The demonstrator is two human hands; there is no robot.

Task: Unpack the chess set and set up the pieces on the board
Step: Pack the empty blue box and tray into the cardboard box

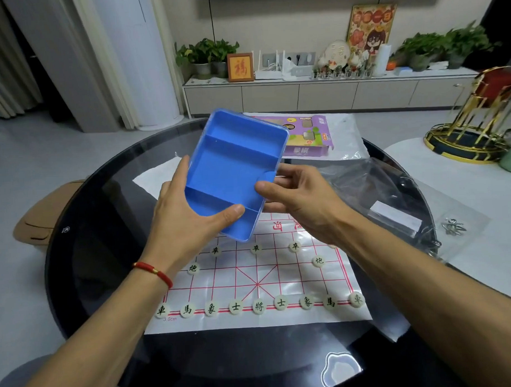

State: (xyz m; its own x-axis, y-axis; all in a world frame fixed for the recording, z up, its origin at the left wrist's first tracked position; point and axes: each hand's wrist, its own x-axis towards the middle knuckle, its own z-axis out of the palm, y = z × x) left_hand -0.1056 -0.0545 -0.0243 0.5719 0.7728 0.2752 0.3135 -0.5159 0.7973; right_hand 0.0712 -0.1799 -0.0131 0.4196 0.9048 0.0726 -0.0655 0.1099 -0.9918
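Head view: both hands hold the blue tray (233, 168) up over the far half of the xiangqi board sheet (282, 319), tilted so its open face looks toward the camera. All three compartments visible are empty. A clear edge shows round the tray's rim, maybe a lid or outer case; can't tell which.

Step in hand, as I judge it: checking the tray is emptied, then setting it aside. To do it well: keep the tray level enough that nothing hidden slides out onto the set pieces, and carry it off sideways or toward the purple box (307, 136) at the back of the table, not down through the board area. Put it on bare glass table (105, 227), clear of the sheet, so the thin sheet isn't dragged and the discs don't shift.

Near side of the board looks done: back rank of nine black-marked pieces (258, 306), two cannons, and four pawns showing, the outermost right one half hidden, the fifth prob. hidden by the left arm. Far side is hidden behind the tray, so can't tell if those are placed.

Left hand (188, 213): holding the tray's left edge, thumb laid across the open face near the lower divider, fingers behind. Red cord bracelet (152, 270) at the wrist. Forearm reaches in from lower left.

Right hand (300, 191): gripping the tray's right edge, thumb at the rim notch, fingers curled behind. Forearm comes from lower right.

Plastic bag (372, 183) lies to the right.
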